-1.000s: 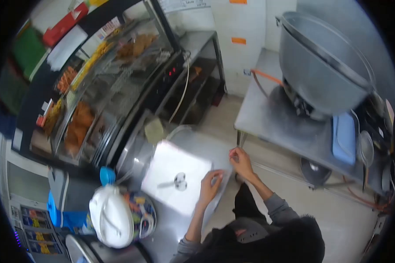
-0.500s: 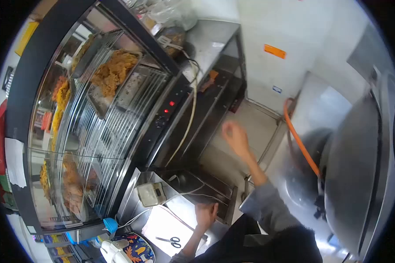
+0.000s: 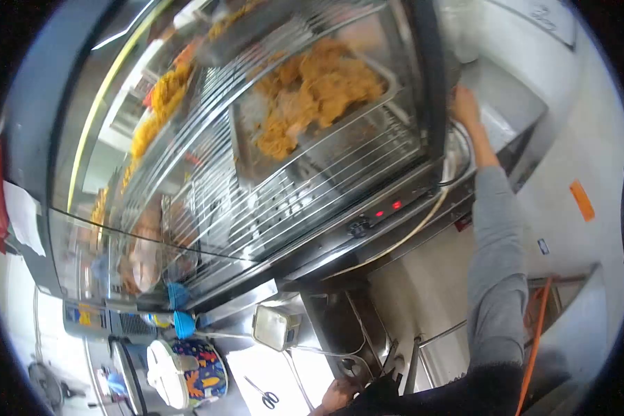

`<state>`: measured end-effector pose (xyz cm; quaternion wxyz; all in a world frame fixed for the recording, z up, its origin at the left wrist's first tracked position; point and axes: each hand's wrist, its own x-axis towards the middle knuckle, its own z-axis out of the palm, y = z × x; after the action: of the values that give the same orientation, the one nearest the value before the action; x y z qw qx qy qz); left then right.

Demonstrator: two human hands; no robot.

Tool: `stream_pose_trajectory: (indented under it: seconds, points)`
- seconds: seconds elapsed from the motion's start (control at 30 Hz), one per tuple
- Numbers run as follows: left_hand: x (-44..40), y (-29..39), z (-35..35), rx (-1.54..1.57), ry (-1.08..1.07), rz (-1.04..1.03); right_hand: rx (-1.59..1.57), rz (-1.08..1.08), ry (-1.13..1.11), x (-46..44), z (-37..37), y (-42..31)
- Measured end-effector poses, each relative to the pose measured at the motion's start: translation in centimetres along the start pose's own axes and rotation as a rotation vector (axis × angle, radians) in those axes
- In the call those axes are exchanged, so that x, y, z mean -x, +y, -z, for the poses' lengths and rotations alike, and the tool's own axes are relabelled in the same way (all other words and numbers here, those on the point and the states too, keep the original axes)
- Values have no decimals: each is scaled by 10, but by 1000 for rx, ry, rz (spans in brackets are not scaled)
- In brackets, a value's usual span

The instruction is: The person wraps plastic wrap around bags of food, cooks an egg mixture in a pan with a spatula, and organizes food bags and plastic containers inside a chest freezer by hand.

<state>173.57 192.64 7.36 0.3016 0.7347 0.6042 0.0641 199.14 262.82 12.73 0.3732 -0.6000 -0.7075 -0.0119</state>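
Note:
At the right end of the glass food warmer (image 3: 360, 225), my right hand (image 3: 466, 107) reaches far forward beside its dark frame. Its fingers are smeared and partly behind that edge, so what they touch cannot be made out. My left hand (image 3: 340, 393) is low, near the right edge of white paper (image 3: 239, 364), with fingers curled; whether it holds anything is hidden. Black-handled scissors (image 3: 269, 399) lie on the paper. Behind the glass, a metal tray (image 3: 246, 142) of fried food (image 3: 326, 87) rests on a wire rack.
A square container (image 3: 274, 327) stands behind the paper, with cables running past it. A white-lidded patterned appliance (image 3: 204, 374) is at lower left. A steel table (image 3: 499, 97) stands beyond the warmer. An orange hose (image 3: 537, 340) hangs at the right.
The view has swung and moved closer to the warmer. My right hand has gone from in front of my body to the warmer's far right end. My left hand stays low by the paper.

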Motion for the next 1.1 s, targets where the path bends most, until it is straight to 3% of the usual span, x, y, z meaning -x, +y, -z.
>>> stream_pose_trajectory:
  seconds: [0.03,0.2,0.23,0.43,0.47,0.53,0.6,0.63,0.7,0.73,0.8,0.9,0.93,0.97,1.0,1.03,1.07,1.1]
  points:
    - [2,-2,-3,-20,7,6,30,-93,-95,-3,4,-12]
    - [13,-10,-27,66,130,62,92,39,-10,1,-22,-5]
    - [4,-2,-4,-98,-167,31,94,61,-4,-2,-23,-5]
    - [11,-8,-9,-179,-187,-27,96,146,26,-10,-6,-12]
    - [11,-8,-10,-172,-176,-38,93,172,40,-2,0,-12]
    - [9,-14,-13,-30,98,-120,69,230,71,17,18,-11]
    - [13,-18,-26,-60,51,-97,37,286,85,42,38,-12]
    - [16,-19,-30,-100,-10,-68,45,266,69,57,48,-16]
    - [12,-14,-22,-32,-17,-55,229,2,-22,91,58,-14]
    - [10,-13,-20,21,-34,-26,283,-193,-196,104,65,-17]
    - [10,-14,-26,66,34,-70,277,-290,-244,129,84,-34]
    - [6,-3,-17,7,-81,7,263,-198,-124,149,103,-52]
    - [6,-3,-21,-20,74,-18,222,-253,-125,157,118,-72]
    - [7,-7,-22,-48,214,-62,229,-95,-101,168,114,-71]
    - [7,-10,-21,-62,161,-140,241,62,-75,179,110,-68]
    - [4,-11,-21,-44,189,-124,-58,-289,-92,192,141,-114]
    - [2,-12,-25,-22,213,-113,-131,-407,24,210,118,-107]
    - [1,-18,-34,-13,221,-125,-320,-515,252,229,144,-144]
